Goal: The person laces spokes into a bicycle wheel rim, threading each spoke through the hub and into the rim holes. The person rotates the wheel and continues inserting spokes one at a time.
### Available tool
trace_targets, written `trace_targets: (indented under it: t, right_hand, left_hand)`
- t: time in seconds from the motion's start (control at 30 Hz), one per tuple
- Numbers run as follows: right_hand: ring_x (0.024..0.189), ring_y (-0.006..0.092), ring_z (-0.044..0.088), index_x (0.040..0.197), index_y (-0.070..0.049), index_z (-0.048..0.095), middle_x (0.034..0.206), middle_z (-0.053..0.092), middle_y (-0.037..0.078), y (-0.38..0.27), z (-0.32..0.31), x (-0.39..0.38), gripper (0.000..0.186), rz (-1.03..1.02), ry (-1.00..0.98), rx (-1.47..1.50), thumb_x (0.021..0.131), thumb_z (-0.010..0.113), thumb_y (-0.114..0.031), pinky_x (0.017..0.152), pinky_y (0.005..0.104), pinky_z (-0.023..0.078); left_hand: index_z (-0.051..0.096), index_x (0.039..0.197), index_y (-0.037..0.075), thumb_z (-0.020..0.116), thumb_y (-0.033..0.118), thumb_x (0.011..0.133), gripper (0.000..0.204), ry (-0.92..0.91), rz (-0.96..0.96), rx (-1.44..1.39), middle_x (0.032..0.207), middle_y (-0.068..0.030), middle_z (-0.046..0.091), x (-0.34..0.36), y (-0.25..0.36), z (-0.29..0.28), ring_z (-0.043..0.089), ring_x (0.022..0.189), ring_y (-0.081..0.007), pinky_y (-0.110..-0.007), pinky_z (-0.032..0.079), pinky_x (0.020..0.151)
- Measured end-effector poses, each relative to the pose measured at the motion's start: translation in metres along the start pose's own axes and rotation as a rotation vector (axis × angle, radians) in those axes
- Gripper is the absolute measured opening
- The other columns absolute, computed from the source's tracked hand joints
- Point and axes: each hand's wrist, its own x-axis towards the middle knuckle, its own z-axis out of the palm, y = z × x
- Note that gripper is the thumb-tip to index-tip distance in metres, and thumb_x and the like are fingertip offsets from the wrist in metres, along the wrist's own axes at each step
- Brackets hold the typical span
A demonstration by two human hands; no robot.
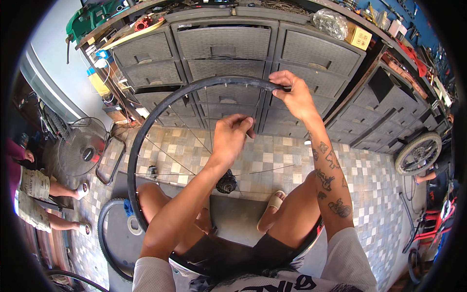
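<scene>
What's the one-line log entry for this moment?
left hand: pinching spoke inside rim | right hand: gripping rim top | wheel: upright over lap, hub low | tyre: on floor, left

**Wheel on your lap, drawers ahead**

The bicycle wheel (146,126) stands upright across your thighs, its hub (226,184) between your knees. Your right hand (294,95) sits on the rim's top; your left hand (232,136) is just below it, inside the rim. Drawer units (224,48) stand behind the wheel. A fan (82,153) stands to your left, a loose tyre (104,233) lies on the floor beside your left leg, and another wheel (418,153) leans far right.
</scene>
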Motion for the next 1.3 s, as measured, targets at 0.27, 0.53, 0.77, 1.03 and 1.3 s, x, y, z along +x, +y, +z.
trace_targets:
  t: [0.27, 0.53, 0.77, 1.03, 1.3]
  right_hand:
    - [0.122, 0.0264, 0.072, 0.125, -0.002, 0.069, 0.125, 0.077, 0.014, 0.001, 0.004, 0.003, 0.037, 0.003, 0.004, 0.019, 0.089, 0.072, 0.007, 0.107, 0.0376, 0.052]
    - [0.121, 0.0218, 0.069, 0.124, -0.002, 0.069, 0.122, 0.076, 0.01, 0.003, 0.003, 0.005, 0.039, 0.016, -0.013, 0.031, 0.087, 0.073, 0.009, 0.107, 0.036, 0.05]
    - [0.122, 0.0272, 0.071, 0.124, -0.002, 0.07, 0.124, 0.077, 0.015, 0.004, 0.003, 0.005, 0.037, -0.001, -0.011, 0.026, 0.088, 0.073, 0.007, 0.107, 0.0385, 0.052]
    - [0.121, 0.0215, 0.068, 0.125, -0.002, 0.068, 0.123, 0.076, 0.01, -0.001, 0.001, 0.003, 0.038, 0.017, -0.042, -0.002, 0.088, 0.072, 0.007, 0.108, 0.0379, 0.049]
    - [0.126, 0.0217, 0.066, 0.128, -0.003, 0.067, 0.128, 0.074, 0.01, 0.0, -0.001, 0.007, 0.036, 0.02, -0.094, 0.062, 0.094, 0.063, 0.01, 0.112, 0.0378, 0.048]
  left_hand:
    - [0.076, 0.111, -0.002, 0.067, 0.019, 0.106, 0.023, -0.015, -0.004, 0.034, 0.074, -0.0046, 0.069, 0.004, 0.004, 0.001, 0.048, 0.054, -0.0055, -0.024, 0.035, 0.045]
    - [0.076, 0.11, -0.001, 0.068, 0.019, 0.106, 0.022, -0.011, -0.029, 0.018, 0.075, -0.0042, 0.068, 0.004, 0.003, 0.0, 0.048, 0.055, -0.0055, -0.024, 0.035, 0.045]
    - [0.076, 0.109, 0.0, 0.069, 0.019, 0.105, 0.021, -0.016, -0.057, 0.018, 0.077, -0.0048, 0.07, 0.005, 0.005, 0.0, 0.049, 0.055, -0.0061, -0.025, 0.036, 0.045]
    - [0.077, 0.107, -0.001, 0.077, 0.016, 0.098, 0.02, -0.011, -0.084, 0.139, 0.083, -0.0051, 0.072, 0.018, 0.021, -0.016, 0.059, 0.061, -0.0093, -0.025, 0.045, 0.048]
    - [0.074, 0.101, -0.003, 0.085, 0.012, 0.091, 0.022, -0.003, -0.018, 0.424, 0.086, -0.0076, 0.073, 0.032, 0.033, -0.024, 0.064, 0.066, -0.0118, -0.029, 0.053, 0.052]
